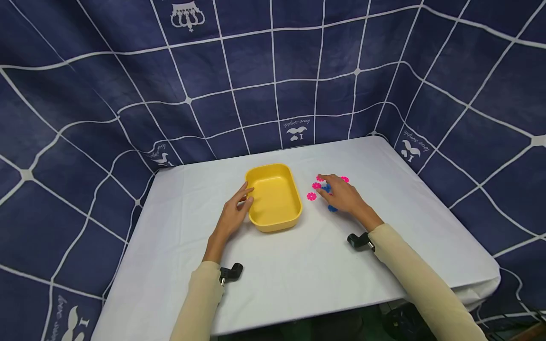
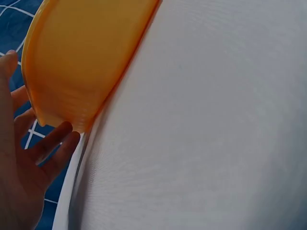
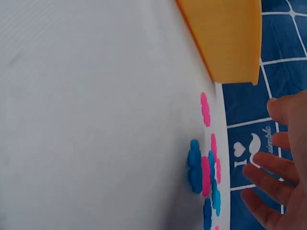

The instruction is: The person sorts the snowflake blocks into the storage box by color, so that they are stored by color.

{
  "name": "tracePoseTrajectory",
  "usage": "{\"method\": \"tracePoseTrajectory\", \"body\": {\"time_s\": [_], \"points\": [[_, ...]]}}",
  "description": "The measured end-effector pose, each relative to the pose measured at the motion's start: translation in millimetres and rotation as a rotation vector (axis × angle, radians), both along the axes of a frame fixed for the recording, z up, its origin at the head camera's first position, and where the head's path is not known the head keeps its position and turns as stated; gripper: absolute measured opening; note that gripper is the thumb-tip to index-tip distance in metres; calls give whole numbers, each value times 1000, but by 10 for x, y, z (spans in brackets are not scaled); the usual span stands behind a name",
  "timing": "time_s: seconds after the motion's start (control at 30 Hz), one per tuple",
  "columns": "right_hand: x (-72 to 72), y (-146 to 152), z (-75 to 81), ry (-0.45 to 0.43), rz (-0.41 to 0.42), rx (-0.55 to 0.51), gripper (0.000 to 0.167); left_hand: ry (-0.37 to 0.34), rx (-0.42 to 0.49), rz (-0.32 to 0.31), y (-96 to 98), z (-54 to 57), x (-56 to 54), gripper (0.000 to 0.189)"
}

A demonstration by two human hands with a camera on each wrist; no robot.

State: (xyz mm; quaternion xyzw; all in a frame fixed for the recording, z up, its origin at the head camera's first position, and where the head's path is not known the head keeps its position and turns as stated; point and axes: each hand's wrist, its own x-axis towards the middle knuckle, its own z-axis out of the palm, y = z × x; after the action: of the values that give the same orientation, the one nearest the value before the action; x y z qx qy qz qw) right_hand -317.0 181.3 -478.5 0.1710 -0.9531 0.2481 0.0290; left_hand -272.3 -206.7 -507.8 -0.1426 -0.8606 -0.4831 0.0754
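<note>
A yellow rectangular tray [image 1: 273,194] stands on the white table, its inside bare. At its left wall is my left hand [image 1: 233,214], fingers spread and relaxed, fingertips right at the rim; the left wrist view shows those fingers beside the tray's side [image 2: 81,62]. To the right of the tray lie several flat pink flower-shaped discs [image 1: 312,196] and blue ones [image 1: 332,208]. Over these discs hovers my right hand [image 1: 344,195], partly hiding them. In the right wrist view its loosely bent fingers [image 3: 268,179] hold nothing and stand above the blue disc [image 3: 194,166].
A white cloth covers the table [image 1: 264,279], whose front edge runs along the bottom. Dark blue curtains [image 1: 251,61] with white grid lines hang close behind and at both sides. A small black camera [image 1: 232,272] sits on each wrist.
</note>
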Motion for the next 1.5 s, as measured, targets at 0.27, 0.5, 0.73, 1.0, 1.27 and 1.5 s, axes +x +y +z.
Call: {"method": "tracePoseTrajectory", "body": {"time_s": [0.27, 0.5, 0.73, 1.0, 1.27, 1.5], "points": [[-165, -89, 12, -60, 52, -103, 46, -19, -19, -12, -34, -24, 12, 48], [-240, -120, -108, -127, 143, -36, 42, -17, -32, -23, -43, -49, 22, 49], [-209, -131, -204, -118, 130, -50, 33, -29, -39, -24, -50, -83, 38, 50], [-202, -154, -208, -56, 96, 20, 30, -20, -32, -27, -62, -69, 33, 50], [-209, -135, -221, 91, 149, 86, 29, -30, -51, -21, -50, -46, 46, 52], [-204, -172, -78, 62, 133, 71, 31, -31, -52, -22, -57, -44, 48, 51]]}}
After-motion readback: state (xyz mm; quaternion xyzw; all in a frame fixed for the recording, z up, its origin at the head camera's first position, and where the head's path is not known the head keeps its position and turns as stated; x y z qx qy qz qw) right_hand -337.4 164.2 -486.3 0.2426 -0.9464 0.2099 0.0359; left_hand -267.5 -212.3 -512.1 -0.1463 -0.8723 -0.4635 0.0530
